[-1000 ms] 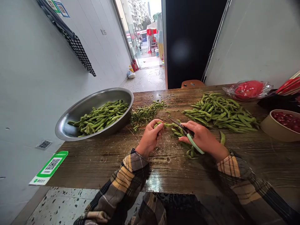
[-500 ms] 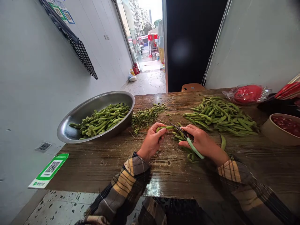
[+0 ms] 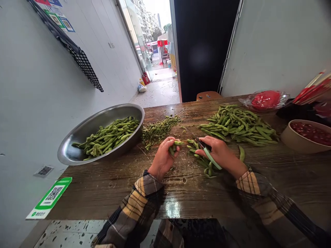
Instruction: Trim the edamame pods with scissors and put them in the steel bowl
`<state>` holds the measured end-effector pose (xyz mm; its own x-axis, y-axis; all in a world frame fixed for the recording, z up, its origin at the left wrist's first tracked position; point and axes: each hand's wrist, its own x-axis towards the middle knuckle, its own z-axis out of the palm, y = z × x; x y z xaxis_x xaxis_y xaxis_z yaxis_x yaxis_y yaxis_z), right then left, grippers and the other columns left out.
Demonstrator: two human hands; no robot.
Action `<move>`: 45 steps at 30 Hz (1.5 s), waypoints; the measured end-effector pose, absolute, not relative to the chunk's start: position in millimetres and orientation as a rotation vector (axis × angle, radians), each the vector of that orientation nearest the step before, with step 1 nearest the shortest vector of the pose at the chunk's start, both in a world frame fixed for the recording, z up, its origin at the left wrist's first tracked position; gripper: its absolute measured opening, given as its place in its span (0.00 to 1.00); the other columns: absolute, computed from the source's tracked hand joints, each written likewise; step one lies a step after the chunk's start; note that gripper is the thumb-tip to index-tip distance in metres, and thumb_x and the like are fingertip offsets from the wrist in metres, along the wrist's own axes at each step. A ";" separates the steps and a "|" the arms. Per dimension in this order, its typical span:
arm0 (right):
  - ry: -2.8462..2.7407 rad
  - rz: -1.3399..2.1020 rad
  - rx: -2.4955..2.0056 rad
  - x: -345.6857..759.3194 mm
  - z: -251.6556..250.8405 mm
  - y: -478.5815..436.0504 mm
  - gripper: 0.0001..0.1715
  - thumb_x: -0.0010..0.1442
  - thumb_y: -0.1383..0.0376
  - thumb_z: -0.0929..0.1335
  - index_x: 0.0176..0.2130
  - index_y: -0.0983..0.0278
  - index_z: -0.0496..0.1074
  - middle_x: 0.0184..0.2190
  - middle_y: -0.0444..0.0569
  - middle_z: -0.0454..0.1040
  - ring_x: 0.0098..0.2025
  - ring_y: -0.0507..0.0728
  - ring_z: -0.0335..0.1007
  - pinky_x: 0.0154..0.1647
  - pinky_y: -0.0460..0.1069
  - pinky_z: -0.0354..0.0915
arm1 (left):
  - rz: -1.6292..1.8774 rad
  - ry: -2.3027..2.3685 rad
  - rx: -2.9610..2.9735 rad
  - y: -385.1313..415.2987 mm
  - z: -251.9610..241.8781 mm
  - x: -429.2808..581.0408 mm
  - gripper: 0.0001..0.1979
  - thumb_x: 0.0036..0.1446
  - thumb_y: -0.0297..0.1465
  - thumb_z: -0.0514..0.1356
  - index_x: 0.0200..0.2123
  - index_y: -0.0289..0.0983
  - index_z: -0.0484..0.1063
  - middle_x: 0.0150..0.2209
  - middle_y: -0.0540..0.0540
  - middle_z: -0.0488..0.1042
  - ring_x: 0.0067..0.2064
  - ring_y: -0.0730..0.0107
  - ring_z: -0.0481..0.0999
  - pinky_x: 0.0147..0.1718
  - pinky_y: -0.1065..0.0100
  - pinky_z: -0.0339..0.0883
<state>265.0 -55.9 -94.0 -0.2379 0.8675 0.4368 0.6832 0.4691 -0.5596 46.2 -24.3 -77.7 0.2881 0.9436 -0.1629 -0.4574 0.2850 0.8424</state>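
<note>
My left hand (image 3: 163,157) is closed around a green soybean pod (image 3: 174,145) over the wooden table (image 3: 108,186). My right hand (image 3: 219,154) grips scissors (image 3: 207,151) with a pale green handle, the blades pointing left toward the pod. A few loose pods (image 3: 207,167) lie under and beside my right hand. A steel basin (image 3: 77,137) at the left holds several trimmed pods. A heap of cut pod tips (image 3: 159,129) lies beside the basin. A large pile of uncut pods (image 3: 239,125) sits at the right.
A tan bowl (image 3: 292,143) with red contents stands at the far right, with a clear bag of red things (image 3: 265,100) and red chopstick packs (image 3: 311,91) behind it. A brown stool (image 3: 207,95) is past the table's far edge. The wall is close on the left.
My left hand has curled the pod in toward its palm and drawn it away from the scissor blades. The view has shifted slightly to the right.
</note>
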 end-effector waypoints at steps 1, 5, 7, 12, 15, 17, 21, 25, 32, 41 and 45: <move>-1.953 0.298 -1.298 266.0 -93.8 -54.6 0.22 0.58 0.54 0.70 0.47 0.65 0.72 0.41 0.56 0.76 0.42 0.63 0.74 0.44 0.56 0.69 | 1.066 0.759 0.750 -22.9 -77.8 45.1 0.11 0.46 0.31 0.64 0.32 0.36 0.65 0.33 0.49 0.73 0.27 0.78 0.70 0.21 0.77 0.58; -1.840 0.250 -1.335 271.7 -90.3 -50.3 0.20 0.59 0.54 0.69 0.45 0.65 0.73 0.40 0.55 0.77 0.42 0.62 0.74 0.45 0.57 0.68 | 1.041 0.783 0.754 -17.2 -80.2 42.0 0.12 0.46 0.32 0.64 0.32 0.37 0.64 0.29 0.51 0.72 0.27 0.76 0.71 0.20 0.77 0.57; -1.800 0.248 -1.344 274.6 -88.3 -48.5 0.21 0.59 0.53 0.68 0.45 0.65 0.73 0.37 0.54 0.77 0.40 0.62 0.74 0.44 0.56 0.68 | 1.030 0.818 0.859 -15.3 -81.7 43.6 0.13 0.46 0.32 0.65 0.31 0.37 0.64 0.24 0.54 0.67 0.23 0.79 0.67 0.18 0.78 0.53; -1.729 0.234 -1.320 279.7 -86.2 -44.5 0.22 0.59 0.52 0.67 0.45 0.66 0.74 0.34 0.52 0.76 0.37 0.60 0.72 0.42 0.55 0.67 | 0.874 1.061 1.582 -10.5 -85.0 60.8 0.08 0.52 0.33 0.63 0.33 0.35 0.72 0.21 0.54 0.65 0.22 0.78 0.62 0.22 0.75 0.55; -1.688 0.243 -1.319 280.8 -85.3 -42.8 0.22 0.59 0.52 0.68 0.45 0.65 0.74 0.34 0.52 0.76 0.36 0.60 0.72 0.41 0.54 0.66 | 0.745 1.142 2.143 -5.3 -85.2 76.7 0.08 0.53 0.28 0.60 0.37 0.36 0.76 0.33 0.46 0.74 0.35 0.70 0.72 0.36 0.69 0.64; -1.668 0.256 -1.306 280.5 -85.4 -41.4 0.22 0.58 0.52 0.69 0.46 0.65 0.74 0.35 0.52 0.76 0.37 0.59 0.72 0.42 0.53 0.66 | 0.566 1.191 2.415 -2.2 -83.8 86.3 0.13 0.55 0.27 0.58 0.43 0.39 0.77 0.40 0.44 0.75 0.40 0.66 0.73 0.40 0.67 0.64; -1.700 0.243 -1.300 277.5 -89.8 -37.5 0.21 0.57 0.54 0.70 0.44 0.66 0.74 0.34 0.51 0.76 0.36 0.58 0.72 0.41 0.51 0.65 | 0.220 1.342 2.678 0.6 -81.3 95.7 0.15 0.57 0.27 0.54 0.46 0.41 0.76 0.43 0.42 0.73 0.39 0.63 0.74 0.35 0.67 0.64; -1.743 0.224 -1.288 273.1 -94.2 -35.2 0.21 0.57 0.54 0.70 0.45 0.65 0.73 0.36 0.52 0.76 0.38 0.58 0.72 0.40 0.51 0.65 | 0.250 1.345 2.698 -0.5 -82.4 89.5 0.11 0.57 0.29 0.55 0.40 0.40 0.76 0.41 0.43 0.71 0.37 0.65 0.73 0.33 0.68 0.61; -1.760 0.268 -1.297 270.7 -84.2 -44.5 0.15 0.58 0.58 0.70 0.43 0.64 0.75 0.34 0.52 0.77 0.36 0.58 0.72 0.39 0.51 0.66 | 0.770 1.186 2.023 -12.3 -76.9 66.5 0.08 0.51 0.34 0.63 0.27 0.35 0.71 0.25 0.51 0.66 0.28 0.75 0.64 0.29 0.73 0.57; -1.867 0.313 -1.250 269.9 -93.9 -49.7 0.21 0.56 0.57 0.71 0.47 0.65 0.73 0.39 0.54 0.76 0.41 0.61 0.73 0.44 0.54 0.68 | 0.938 0.945 1.285 -23.0 -83.2 51.0 0.18 0.45 0.40 0.68 0.35 0.34 0.72 0.19 0.56 0.62 0.19 0.82 0.55 0.20 0.75 0.49; -2.020 0.445 -1.269 268.9 -90.7 -57.0 0.27 0.54 0.55 0.72 0.50 0.64 0.71 0.40 0.52 0.74 0.39 0.60 0.73 0.41 0.54 0.68 | 0.933 0.944 1.323 -23.1 -84.2 47.9 0.18 0.49 0.42 0.66 0.36 0.34 0.73 0.18 0.56 0.60 0.20 0.82 0.55 0.19 0.75 0.46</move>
